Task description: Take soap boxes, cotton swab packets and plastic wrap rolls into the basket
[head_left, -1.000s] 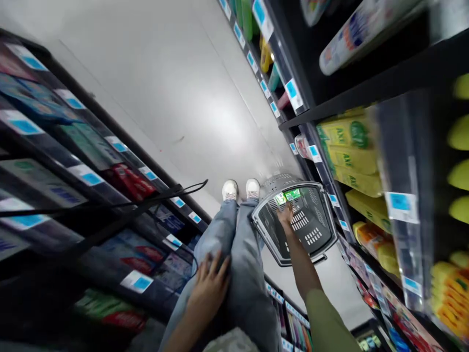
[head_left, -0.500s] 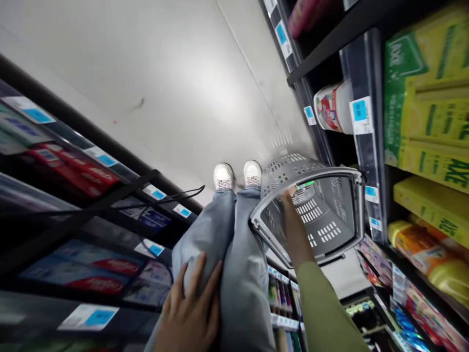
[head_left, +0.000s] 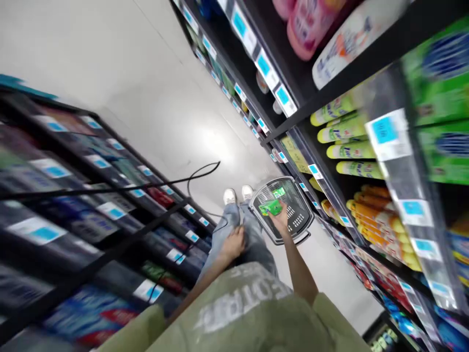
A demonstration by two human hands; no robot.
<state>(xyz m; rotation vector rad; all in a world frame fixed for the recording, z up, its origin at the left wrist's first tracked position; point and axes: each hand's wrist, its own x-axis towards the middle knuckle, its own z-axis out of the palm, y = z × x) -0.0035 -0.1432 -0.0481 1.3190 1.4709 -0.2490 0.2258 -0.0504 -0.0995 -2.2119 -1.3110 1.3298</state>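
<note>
Nearest, one olive shirt point(head_left: 252, 305), white lettering across the front. Next, one left hand point(head_left: 234, 243), loosely curled on blue jeans point(head_left: 258, 244); anything inside the fist impossible to tell. One right hand point(head_left: 280, 218), grasping a green packet point(head_left: 270, 208). Green packet: at the mouth of a grey basket point(head_left: 297, 201), close to the left edge of the rim; height relative to that rim unclear. Grey basket: perforated, on the floor point(head_left: 146, 98) beside the legs, handle at the lower right corner. One second packet point(head_left: 279, 192), also green, inside, towards the far edge. White shoes point(head_left: 229, 196), one pair, just beside the upper left edge of the basket.

Further out, right-hand shelving point(head_left: 366, 66): green packs point(head_left: 445, 151), yellow bottles point(head_left: 344, 129), orange bottles point(head_left: 381, 220), price labels point(head_left: 390, 134) along the front edges. Left-hand shelving point(head_left: 110, 254): blurred boxes, black cable point(head_left: 172, 182) across the front edge.
</note>
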